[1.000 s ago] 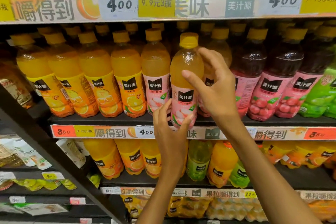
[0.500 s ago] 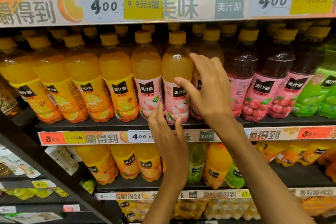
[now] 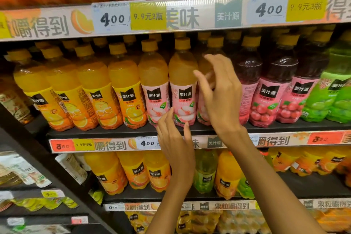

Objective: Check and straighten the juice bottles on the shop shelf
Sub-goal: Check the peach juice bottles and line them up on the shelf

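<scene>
The peach juice bottle (image 3: 182, 85) in front of my left hand (image 3: 175, 144) and right hand (image 3: 221, 97) is clear, glossy plastic with a smooth yellow plastic cap (image 3: 182, 43) and a shiny pink film label (image 3: 183, 104) that catches the light. The shelf (image 3: 117, 132) it stands on looks like matt black metal, and the price strip (image 3: 106, 145) along its edge is printed paper behind a slightly glossy clear plastic cover. The 2 dark red bottles (image 3: 279, 89) to my right have the same smooth, shiny plastic.
</scene>
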